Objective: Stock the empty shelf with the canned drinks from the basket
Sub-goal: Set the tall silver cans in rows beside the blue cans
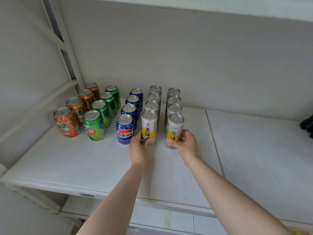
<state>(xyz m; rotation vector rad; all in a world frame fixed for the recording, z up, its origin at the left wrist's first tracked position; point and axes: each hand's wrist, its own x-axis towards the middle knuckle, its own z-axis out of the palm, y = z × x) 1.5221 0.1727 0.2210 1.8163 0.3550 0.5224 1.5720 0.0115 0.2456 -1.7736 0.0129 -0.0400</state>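
Rows of cans stand upright on the white shelf (84, 160). From the left run orange cans (67, 122), green cans (94, 125), blue cans (125, 128), then two rows of tall silver-and-yellow cans. My left hand (138, 150) grips the front silver-and-yellow can (149, 123) of the left tall row, low on its body. My right hand (186, 145) grips the front can (175, 126) of the right tall row, thumb across its lower label. Both cans stand on the shelf surface. The basket is out of view.
The shelf's back wall rises close behind the rows, and a white metal upright (67, 48) with braces stands at the left. A seam (215, 145) splits the shelf board right of the cans. A dark object (307, 124) sits at the far right edge. Another shelf overhangs above.
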